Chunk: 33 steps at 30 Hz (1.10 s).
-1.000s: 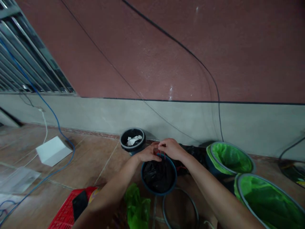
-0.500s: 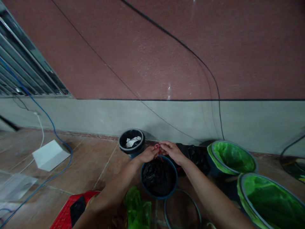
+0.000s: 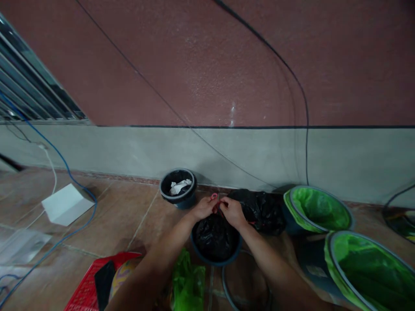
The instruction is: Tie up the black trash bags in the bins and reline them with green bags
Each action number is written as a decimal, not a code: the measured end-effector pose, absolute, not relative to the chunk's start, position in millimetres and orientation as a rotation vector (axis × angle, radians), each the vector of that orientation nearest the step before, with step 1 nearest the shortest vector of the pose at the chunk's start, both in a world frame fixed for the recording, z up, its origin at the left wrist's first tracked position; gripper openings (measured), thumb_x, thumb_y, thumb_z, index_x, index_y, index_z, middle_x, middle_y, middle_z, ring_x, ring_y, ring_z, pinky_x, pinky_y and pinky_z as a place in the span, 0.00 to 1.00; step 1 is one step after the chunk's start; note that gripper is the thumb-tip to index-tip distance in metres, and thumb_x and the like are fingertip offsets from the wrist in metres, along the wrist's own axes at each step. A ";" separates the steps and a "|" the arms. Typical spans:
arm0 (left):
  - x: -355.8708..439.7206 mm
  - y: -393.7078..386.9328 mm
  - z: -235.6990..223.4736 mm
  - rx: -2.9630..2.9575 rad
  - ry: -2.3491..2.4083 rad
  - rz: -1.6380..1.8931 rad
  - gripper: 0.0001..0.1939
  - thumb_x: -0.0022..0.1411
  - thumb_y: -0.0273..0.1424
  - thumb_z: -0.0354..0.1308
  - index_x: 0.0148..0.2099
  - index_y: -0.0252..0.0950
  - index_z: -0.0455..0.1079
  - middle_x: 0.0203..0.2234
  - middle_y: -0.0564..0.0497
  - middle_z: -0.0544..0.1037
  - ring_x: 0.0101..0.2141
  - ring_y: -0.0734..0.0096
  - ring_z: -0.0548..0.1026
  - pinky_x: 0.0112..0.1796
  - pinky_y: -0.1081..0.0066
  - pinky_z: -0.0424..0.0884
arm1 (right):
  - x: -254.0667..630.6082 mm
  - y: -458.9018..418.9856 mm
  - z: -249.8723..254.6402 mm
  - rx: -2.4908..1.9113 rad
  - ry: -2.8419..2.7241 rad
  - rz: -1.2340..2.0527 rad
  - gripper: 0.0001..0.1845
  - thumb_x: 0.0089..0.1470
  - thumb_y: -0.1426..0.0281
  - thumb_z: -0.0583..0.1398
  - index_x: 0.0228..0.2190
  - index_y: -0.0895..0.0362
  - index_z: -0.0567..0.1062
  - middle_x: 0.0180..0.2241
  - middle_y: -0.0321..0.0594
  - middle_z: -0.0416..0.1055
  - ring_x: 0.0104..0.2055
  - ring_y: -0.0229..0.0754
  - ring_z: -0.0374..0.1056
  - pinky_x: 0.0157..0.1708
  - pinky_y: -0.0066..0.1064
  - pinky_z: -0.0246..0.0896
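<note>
1. Black trash bag (image 3: 214, 237) sits inside a blue-rimmed bin (image 3: 207, 261), low in the middle of the view; behind it spreads a wall (image 3: 181, 73), reddish above and pale grey below.
2. Brown tiled floor (image 3: 113, 220) carries the bins and everything around them.
3. Two bins lined in green stand on the right, the nearer one (image 3: 314, 261) larger in view than the farther one (image 3: 293, 221).
4. Another black bag (image 3: 264, 209) lies near the wall, between the farther green-lined bin and the right hand (image 3: 232, 211).
5. Red basket (image 3: 81, 285) shows at the lower left, with a dark flat object (image 3: 104, 283) at its side, partly behind the left forearm.
6. Smaller bin (image 3: 186, 203), lined in black, stands near the wall behind the left hand (image 3: 205, 208), with crumpled white paper (image 3: 180, 186) inside.
7. White box (image 3: 66, 204) rests on the floor, well apart to the left.
8. Bright green plastic bag (image 3: 188, 283) lies just in front of the blue-rimmed bin.
9. Both hands meet over the bin's far edge, fingers pinched together on a red drawstring (image 3: 214, 196), whose small loop pokes up above the left fingertips.
</note>
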<state>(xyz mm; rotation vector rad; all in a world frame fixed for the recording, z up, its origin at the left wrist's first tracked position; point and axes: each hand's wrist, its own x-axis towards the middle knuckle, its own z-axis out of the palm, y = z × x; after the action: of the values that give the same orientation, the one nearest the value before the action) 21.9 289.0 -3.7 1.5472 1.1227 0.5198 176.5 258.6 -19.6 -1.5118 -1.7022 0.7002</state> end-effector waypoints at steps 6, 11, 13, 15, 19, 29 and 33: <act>16.0 289.6 -16.2 1.207 1.111 0.586 0.20 0.60 0.43 0.50 0.26 0.33 0.68 0.20 0.50 0.72 0.17 0.77 0.63 0.21 0.73 0.56 | 179.7 254.2 -29.3 -1.457 -1.300 0.901 0.14 0.50 0.63 0.54 0.29 0.56 0.76 0.28 0.40 0.74 0.31 0.41 0.68 0.35 0.31 0.61; 11.6 292.9 -7.6 1.118 1.027 0.581 0.09 0.47 0.32 0.63 0.31 0.33 0.72 0.21 0.52 0.75 0.22 0.76 0.69 0.24 0.75 0.61 | 183.2 247.1 -31.4 -1.265 -1.506 0.949 0.09 0.45 0.63 0.59 0.24 0.54 0.78 0.47 0.43 0.70 0.50 0.44 0.64 0.52 0.34 0.54; 10.9 295.4 -3.8 1.168 1.022 0.574 0.09 0.44 0.29 0.64 0.31 0.32 0.73 0.18 0.53 0.74 0.21 0.76 0.69 0.25 0.75 0.62 | 184.4 248.3 -31.1 -1.274 -1.516 1.024 0.08 0.45 0.65 0.60 0.24 0.54 0.79 0.50 0.43 0.68 0.54 0.45 0.61 0.55 0.36 0.51; 10.5 298.5 -1.0 1.242 1.019 0.547 0.09 0.44 0.29 0.64 0.30 0.31 0.73 0.19 0.52 0.75 0.21 0.76 0.69 0.25 0.75 0.63 | 184.2 251.6 -30.8 -1.243 -1.515 1.124 0.07 0.43 0.65 0.61 0.23 0.54 0.79 0.50 0.42 0.68 0.55 0.45 0.61 0.55 0.36 0.50; 9.4 304.8 2.1 1.578 1.077 0.494 0.05 0.46 0.27 0.59 0.28 0.31 0.73 0.21 0.52 0.75 0.23 0.76 0.70 0.27 0.76 0.64 | 179.2 259.5 -32.4 -1.124 -1.479 1.368 0.07 0.42 0.66 0.60 0.22 0.55 0.77 0.35 0.37 0.74 0.41 0.42 0.67 0.47 0.34 0.56; 9.6 302.3 -6.8 2.188 1.176 0.600 0.08 0.53 0.22 0.54 0.31 0.34 0.73 0.26 0.52 0.76 0.28 0.76 0.71 0.34 0.76 0.67 | 169.5 269.0 -47.8 -1.145 -1.210 1.520 0.11 0.40 0.65 0.62 0.30 0.56 0.72 0.27 0.32 0.71 0.32 0.38 0.65 0.37 0.31 0.57; -1.0 309.1 -14.2 1.785 1.051 0.681 0.08 0.52 0.29 0.60 0.35 0.32 0.75 0.30 0.49 0.78 0.31 0.73 0.74 0.34 0.74 0.70 | 177.2 271.0 -63.0 -1.107 -1.315 1.548 0.15 0.38 0.68 0.64 0.33 0.57 0.73 0.31 0.35 0.74 0.36 0.39 0.67 0.41 0.32 0.58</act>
<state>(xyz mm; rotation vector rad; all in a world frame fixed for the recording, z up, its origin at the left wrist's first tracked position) -1.0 309.1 -14.2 1.7849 1.0508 0.6810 177.2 271.0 -63.0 -1.1070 -1.3151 1.5476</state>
